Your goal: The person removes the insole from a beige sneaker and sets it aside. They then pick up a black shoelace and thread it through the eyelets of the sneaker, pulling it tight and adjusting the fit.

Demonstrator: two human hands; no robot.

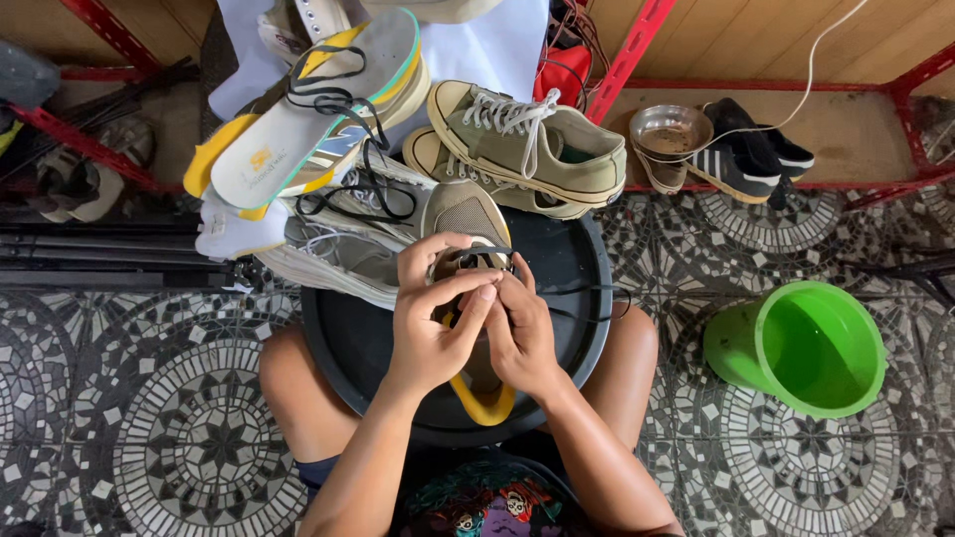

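A grey sneaker [464,213] with a yellow heel lining lies over a black round basin [567,268] between my knees. My left hand [433,318] and my right hand [519,333] meet over the shoe's opening, both pinching a black shoelace [582,291] that trails off to the right across the basin. The middle of the shoe is hidden under my fingers.
A pair of olive canvas sneakers [532,149] lies behind the basin. Insoles and another sneaker with loose black laces [308,129] pile at the back left. A green plastic bucket [811,348] lies tipped at the right. Black striped shoes [746,149] and a metal bowl [669,129] sit by red shelf frames.
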